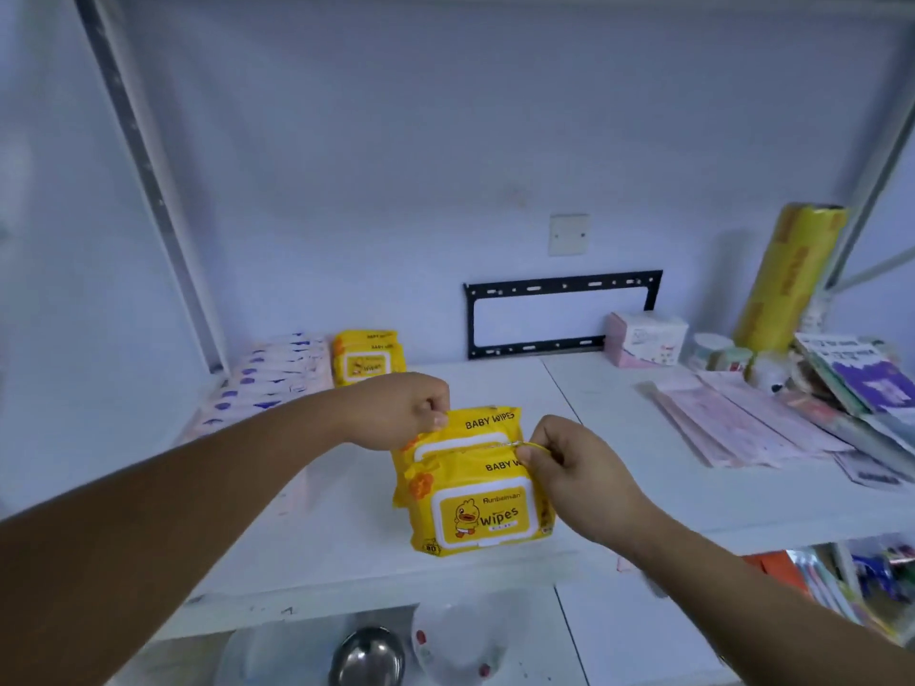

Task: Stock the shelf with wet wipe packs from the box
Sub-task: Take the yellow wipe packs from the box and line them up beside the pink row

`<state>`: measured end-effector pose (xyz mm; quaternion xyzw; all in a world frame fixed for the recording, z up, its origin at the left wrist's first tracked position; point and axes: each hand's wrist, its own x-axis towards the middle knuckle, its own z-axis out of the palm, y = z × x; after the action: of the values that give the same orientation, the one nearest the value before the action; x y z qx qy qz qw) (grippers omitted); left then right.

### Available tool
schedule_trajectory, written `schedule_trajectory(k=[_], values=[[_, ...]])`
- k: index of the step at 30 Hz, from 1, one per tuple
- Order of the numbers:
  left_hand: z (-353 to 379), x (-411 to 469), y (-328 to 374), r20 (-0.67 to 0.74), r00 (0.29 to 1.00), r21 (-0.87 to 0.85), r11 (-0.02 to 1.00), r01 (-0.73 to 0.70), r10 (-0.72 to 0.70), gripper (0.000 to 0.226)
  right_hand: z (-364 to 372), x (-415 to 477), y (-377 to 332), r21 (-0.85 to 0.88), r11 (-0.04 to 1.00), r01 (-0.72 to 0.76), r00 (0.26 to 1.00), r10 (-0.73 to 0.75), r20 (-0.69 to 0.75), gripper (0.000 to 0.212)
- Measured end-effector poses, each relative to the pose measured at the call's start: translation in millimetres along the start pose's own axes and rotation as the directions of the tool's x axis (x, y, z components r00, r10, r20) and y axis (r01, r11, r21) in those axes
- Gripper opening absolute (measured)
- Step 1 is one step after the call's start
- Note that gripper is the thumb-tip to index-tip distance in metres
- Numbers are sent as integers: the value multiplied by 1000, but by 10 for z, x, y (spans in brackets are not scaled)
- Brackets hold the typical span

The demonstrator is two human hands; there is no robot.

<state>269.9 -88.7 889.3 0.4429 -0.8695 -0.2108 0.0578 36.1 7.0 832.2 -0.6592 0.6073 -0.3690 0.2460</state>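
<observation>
Two yellow baby wipe packs (475, 492) stand one behind the other near the front of the white shelf (643, 487). My left hand (403, 410) pinches the top edge of the rear pack. My right hand (577, 475) pinches the top edge of the front pack at its right side. Another stack of yellow wipe packs (367, 358) stands at the back left of the shelf. The box is out of view.
White and blue packs (267, 383) lie in a row at the shelf's left. At the right sit a pink box (643, 339), pink flat packets (733, 423), a yellow roll (792, 274) and booklets (861, 383). A metal bowl (366, 656) lies on the level below.
</observation>
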Motion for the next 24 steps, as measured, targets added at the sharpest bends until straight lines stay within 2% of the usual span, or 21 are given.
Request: schedule_trajectory(k=[5, 12, 16, 24], values=[[-258, 410, -870, 21, 999, -28, 999, 40, -40, 26, 568, 856, -85, -1, 999, -42, 998, 42, 40, 27], [-414, 1007, -1644, 28, 999, 19, 999, 45, -46, 23, 1227, 1621, 33, 59, 991, -123, 992, 124, -9, 25], [-395, 1298, -1956, 39, 997, 35, 997, 72, -74, 27, 1460, 1911, 168, 61, 982, -178, 984, 179, -13, 24], [-412, 1605, -2467, 6, 987, 22, 987, 162, -162, 9, 1809, 2601, 287, 64, 977, -201, 979, 198, 50, 23]])
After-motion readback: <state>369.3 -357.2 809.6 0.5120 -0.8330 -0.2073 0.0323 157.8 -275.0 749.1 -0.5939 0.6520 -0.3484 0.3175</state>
